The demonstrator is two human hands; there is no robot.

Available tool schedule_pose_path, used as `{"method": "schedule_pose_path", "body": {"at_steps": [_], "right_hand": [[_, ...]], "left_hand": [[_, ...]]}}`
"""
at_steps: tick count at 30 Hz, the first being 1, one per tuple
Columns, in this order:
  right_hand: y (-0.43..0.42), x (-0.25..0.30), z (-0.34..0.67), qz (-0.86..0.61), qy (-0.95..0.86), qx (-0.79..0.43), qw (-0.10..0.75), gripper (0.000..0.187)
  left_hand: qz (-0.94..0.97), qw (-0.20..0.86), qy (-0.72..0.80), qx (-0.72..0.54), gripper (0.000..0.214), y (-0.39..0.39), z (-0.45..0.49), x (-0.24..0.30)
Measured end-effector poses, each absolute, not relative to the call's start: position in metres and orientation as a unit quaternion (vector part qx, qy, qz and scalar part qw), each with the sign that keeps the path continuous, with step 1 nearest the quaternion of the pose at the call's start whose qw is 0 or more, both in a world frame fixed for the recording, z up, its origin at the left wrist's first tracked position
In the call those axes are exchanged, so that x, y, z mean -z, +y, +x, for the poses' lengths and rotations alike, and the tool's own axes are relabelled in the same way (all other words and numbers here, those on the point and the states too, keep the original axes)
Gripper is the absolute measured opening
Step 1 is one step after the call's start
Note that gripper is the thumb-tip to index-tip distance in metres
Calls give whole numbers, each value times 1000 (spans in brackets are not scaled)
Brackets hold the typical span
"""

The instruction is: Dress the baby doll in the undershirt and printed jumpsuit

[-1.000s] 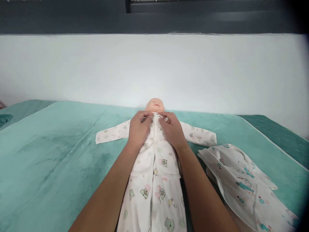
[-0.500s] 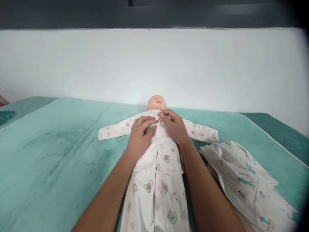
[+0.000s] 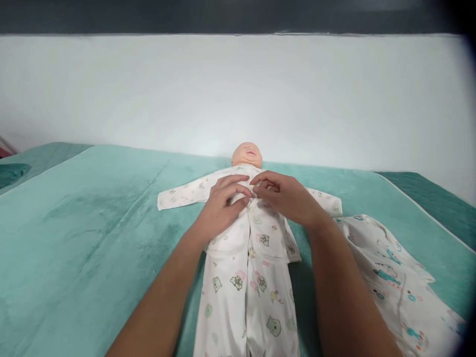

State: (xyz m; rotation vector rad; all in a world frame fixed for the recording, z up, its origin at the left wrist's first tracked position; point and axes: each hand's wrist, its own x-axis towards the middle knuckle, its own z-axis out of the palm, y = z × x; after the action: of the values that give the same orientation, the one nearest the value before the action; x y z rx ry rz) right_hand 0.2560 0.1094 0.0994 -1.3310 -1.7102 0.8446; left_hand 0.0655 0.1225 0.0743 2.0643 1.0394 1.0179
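A baby doll (image 3: 247, 155) lies face up in a white baby shirt (image 3: 268, 227) printed with little bears, its long sleeves spread to both sides. Matching baby pants (image 3: 226, 302) lie below the shirt's hem. At the chest, my left hand (image 3: 227, 204) has its thumb and index finger closed on the left edge of the front opening. Opposite it, my right hand (image 3: 284, 196) pinches the other edge, its fingers curled. The fingertips nearly meet and hide the bit of cloth between them. Some of the right sleeve is behind my right hand.
Another white printed baby garment (image 3: 390, 275) lies loosely folded at the right, beside my right forearm. A green plush cover (image 3: 92, 248) spreads beneath everything. Behind the doll's head rises a white wall (image 3: 238, 89), with a dark band along its top.
My right hand has turned, its wrist now further out to the right, and both hands have shifted slightly down the front opening. The view has moved a little.
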Motion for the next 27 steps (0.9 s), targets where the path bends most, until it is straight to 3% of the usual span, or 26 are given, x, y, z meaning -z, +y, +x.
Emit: {"method": "schedule_pose_path", "body": {"at_steps": [5, 14, 27], "right_hand": [[104, -102, 263, -480, -693, -426, 328, 18], [112, -88, 264, -441, -676, -457, 373, 24], [117, -83, 263, -456, -618, -490, 413, 29]], "left_hand": [[815, 317, 358, -327, 17, 122, 56, -78], [844, 307, 339, -280, 13, 126, 52, -78], [801, 279, 376, -372, 25, 122, 64, -74]]}}
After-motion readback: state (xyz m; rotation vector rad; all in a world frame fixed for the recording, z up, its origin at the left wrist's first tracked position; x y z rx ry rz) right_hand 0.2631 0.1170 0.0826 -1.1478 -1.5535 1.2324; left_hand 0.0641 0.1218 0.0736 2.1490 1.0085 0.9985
